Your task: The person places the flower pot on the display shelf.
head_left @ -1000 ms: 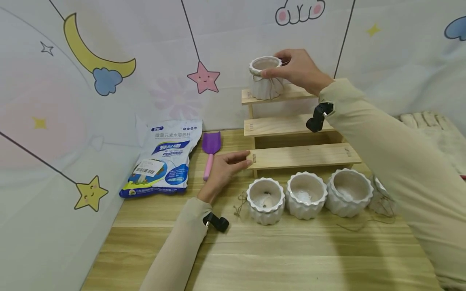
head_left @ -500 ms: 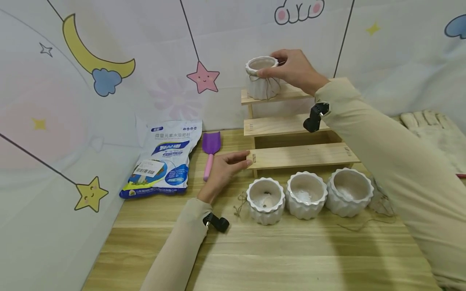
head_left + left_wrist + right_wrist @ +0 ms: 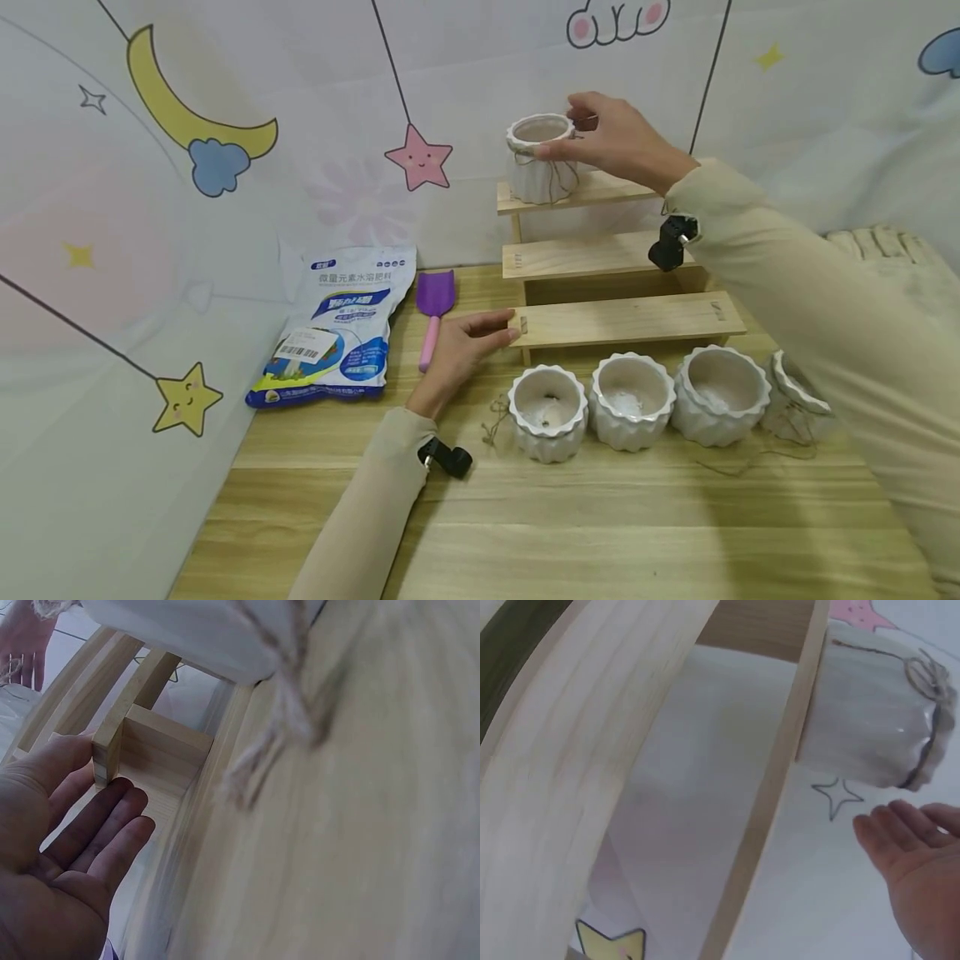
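A white scalloped pot (image 3: 542, 171) with twine tied around its neck stands upright at the left end of the top tier of a wooden stepped plant stand (image 3: 622, 321). My right hand (image 3: 622, 142) is beside the pot's rim, fingers spread. In the right wrist view a gap shows between the pot (image 3: 881, 712) and the extended fingers of the right hand (image 3: 922, 862). At the stand's lowest tier, my left hand (image 3: 461, 350) holds the left end of the board. Thumb and fingers of that hand (image 3: 67, 847) lie around the board end (image 3: 109, 754) in the left wrist view.
Several more white pots stand in a row before the stand, among them the leftmost pot (image 3: 549, 442). Left of the stand lie a purple shovel (image 3: 436, 296) and a fertilizer bag (image 3: 337, 325). White gloves (image 3: 892, 258) lie at right. A printed curtain (image 3: 315, 75) hangs behind.
The pot shifted slightly left on the top tier. My right hand then let go of it and drew back to the right. My left hand stays at the board end.
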`<move>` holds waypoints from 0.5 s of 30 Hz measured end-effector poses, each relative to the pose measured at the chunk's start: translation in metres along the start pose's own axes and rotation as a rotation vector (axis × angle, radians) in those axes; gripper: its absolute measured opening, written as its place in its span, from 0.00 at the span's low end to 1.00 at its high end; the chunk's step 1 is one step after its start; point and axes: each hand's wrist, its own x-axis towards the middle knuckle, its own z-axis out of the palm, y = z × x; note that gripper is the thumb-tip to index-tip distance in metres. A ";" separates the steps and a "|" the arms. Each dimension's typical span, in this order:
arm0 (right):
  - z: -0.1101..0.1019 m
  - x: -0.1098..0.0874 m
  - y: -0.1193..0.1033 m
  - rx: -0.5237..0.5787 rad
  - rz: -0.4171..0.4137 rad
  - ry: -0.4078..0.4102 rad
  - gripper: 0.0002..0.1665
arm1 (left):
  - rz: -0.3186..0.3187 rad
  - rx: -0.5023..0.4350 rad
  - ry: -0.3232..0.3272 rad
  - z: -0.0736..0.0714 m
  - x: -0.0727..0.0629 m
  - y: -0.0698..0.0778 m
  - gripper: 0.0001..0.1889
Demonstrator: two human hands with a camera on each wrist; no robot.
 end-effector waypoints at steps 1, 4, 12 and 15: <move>-0.002 -0.004 -0.001 -0.019 -0.001 0.013 0.67 | 0.001 0.002 0.000 0.000 0.000 0.000 0.21; -0.008 -0.015 -0.002 -0.060 -0.035 0.064 0.64 | -0.001 0.009 -0.001 -0.001 0.000 0.000 0.21; -0.019 -0.051 -0.004 -0.195 -0.189 0.113 0.55 | -0.013 0.016 0.005 -0.003 -0.002 0.000 0.21; -0.022 -0.069 -0.003 -0.219 -0.250 0.123 0.52 | -0.008 0.022 0.002 -0.003 -0.002 0.000 0.20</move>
